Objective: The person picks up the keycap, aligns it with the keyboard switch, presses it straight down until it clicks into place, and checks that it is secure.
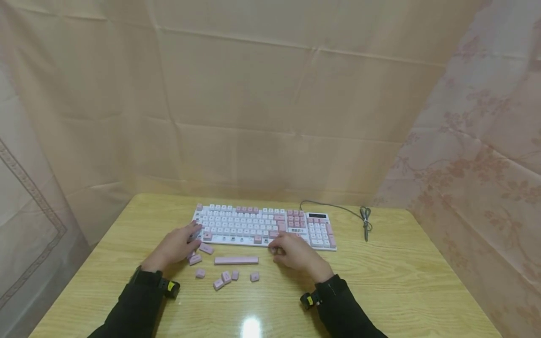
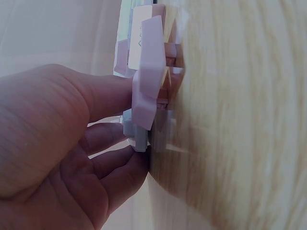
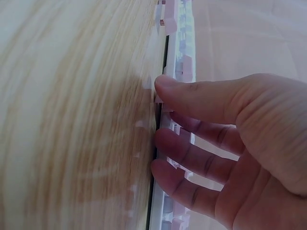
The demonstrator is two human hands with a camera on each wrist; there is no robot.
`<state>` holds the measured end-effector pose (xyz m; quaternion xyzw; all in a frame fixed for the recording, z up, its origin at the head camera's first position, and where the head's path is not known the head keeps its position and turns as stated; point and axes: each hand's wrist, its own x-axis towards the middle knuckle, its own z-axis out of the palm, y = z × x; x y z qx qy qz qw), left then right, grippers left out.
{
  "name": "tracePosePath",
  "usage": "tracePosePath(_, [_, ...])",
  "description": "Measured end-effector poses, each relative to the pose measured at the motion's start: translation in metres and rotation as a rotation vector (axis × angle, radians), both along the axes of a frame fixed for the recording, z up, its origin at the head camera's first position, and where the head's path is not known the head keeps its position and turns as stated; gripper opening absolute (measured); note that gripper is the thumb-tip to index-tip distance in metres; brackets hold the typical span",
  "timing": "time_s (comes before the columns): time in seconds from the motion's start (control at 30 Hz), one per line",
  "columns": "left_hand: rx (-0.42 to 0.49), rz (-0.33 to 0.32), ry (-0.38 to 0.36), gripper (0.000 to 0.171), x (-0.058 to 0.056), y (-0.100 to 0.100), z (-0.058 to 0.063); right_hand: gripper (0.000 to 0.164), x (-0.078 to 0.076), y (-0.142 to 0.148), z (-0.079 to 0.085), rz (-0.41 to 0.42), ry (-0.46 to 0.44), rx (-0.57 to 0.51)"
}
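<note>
A white and pink keyboard (image 1: 241, 226) lies along the back of the wooden table. My left hand (image 1: 174, 246) holds its left front corner, thumb near the front edge and fingers bent at the end. In the left wrist view, pink keycaps (image 2: 152, 57) on the table partly cover that corner. My right hand (image 1: 296, 252) is at the front edge, right of the middle. Its thumb and fingertips pinch a small keycap (image 1: 273, 250), mostly hidden by the fingers. In front of the keyboard lies a long pink spacebar (image 1: 236, 260).
Several loose pink keycaps (image 1: 226, 277) lie on the table (image 1: 380, 286) before the keyboard, one keycap (image 1: 206, 248) close to its front edge. A bundled cable (image 1: 366, 218) lies behind the keyboard's right side. Cloth curtains (image 1: 270, 117) hang behind and beside the table.
</note>
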<state>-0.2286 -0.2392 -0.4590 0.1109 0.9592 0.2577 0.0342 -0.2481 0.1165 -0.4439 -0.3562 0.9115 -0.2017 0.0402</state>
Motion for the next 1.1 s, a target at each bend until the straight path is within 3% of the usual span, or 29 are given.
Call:
tracePosePath(0.23, [-0.002,0.003,0.002,0.049,0.001,0.0007,0.0013,0.021,-0.0001,0.0004,0.0003,-0.003,0.022,0.003])
tracePosePath(1.1, [0.007,0.008,-0.001,0.049,0.0016,0.0014,0.002,0.024,-0.0032,0.0031,0.0002,0.008,-0.03,0.006])
